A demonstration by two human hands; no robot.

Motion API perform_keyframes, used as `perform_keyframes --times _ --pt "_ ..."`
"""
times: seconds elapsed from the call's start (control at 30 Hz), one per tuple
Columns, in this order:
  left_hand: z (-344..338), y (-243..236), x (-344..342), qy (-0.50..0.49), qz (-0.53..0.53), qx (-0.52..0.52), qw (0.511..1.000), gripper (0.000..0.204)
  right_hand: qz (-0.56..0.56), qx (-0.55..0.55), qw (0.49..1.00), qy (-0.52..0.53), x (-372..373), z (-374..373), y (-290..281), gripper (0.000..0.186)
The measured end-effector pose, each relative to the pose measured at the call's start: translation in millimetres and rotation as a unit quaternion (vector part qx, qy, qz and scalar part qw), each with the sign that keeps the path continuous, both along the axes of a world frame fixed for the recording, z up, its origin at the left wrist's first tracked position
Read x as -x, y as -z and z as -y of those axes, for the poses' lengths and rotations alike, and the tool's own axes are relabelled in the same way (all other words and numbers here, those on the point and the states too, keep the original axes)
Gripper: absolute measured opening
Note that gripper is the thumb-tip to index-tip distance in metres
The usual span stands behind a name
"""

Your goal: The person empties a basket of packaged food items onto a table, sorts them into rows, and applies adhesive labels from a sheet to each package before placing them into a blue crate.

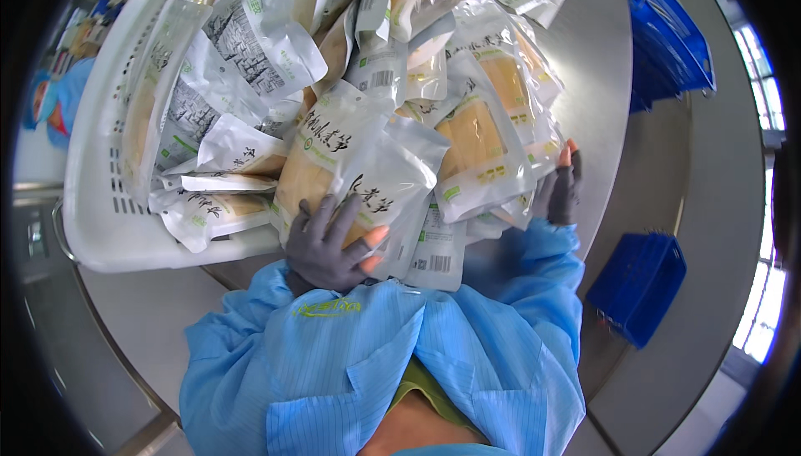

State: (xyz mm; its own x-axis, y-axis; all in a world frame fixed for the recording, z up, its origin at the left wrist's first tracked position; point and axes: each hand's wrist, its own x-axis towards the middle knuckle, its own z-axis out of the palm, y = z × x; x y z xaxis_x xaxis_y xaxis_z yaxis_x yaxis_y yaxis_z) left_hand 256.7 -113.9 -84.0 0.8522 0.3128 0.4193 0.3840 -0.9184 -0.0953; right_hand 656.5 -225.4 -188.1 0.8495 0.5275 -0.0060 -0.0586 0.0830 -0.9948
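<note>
I'm seemingly gathering pouches [321, 143], left hand [324, 247] spread on them, right hand [561, 189] alongside, grip unclear; lifting would need firmer hold.

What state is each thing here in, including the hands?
Left hand: gloved, fingers spread against the front pouches; grip unclear.
Right hand: gloved, at the pile's right edge; grip unclear.
Pouches: filled, heaped over one another.
White basket: loaded with pouches.
Upper blue basket: open-topped.
Lower blue basket: apart from the upper one; contents unclear.
Blue jacket: worn, open at the neck.
</note>
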Motion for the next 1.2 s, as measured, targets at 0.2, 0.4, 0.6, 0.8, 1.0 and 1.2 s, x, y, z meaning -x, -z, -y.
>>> perform_keyframes --times 0.2,0.4,0.6,0.8,1.0,1.2 --pt "15.9 16.0 -8.4 0.003 0.019 0.025 0.999 0.043 -0.001 0.084 0.993 0.087 166.4 74.2 -20.4 0.045" --pt "22.0 6.5 -5.0 0.016 0.001 0.059 0.998 0.042 -0.125 0.157 0.963 -0.179 220.1 106.6 -28.8 0.061" --pt "34.4 1.9 -12.4 -0.021 0.005 0.039 0.999 0.043 -0.152 0.152 0.915 -0.342 194.6 132.0 -29.8 0.06" --pt "66.1 -3.8 -44.0 -0.103 0.012 -0.008 0.995 0.046 -0.16 0.126 0.929 -0.308 115.5 276.7 -23.5 0.04" --pt "151.1 3.0 -147.2 -0.168 0.159 0.099 0.968 0.074 -0.138 0.247 0.918 -0.279 27.4 421.8 -25.9 0.038" --pt "72.5 58.2 -216.4 -0.281 0.211 0.128 0.927 0.049 -0.141 0.23 0.928 -0.257 -50.2 462.7 -19.1 0.033"
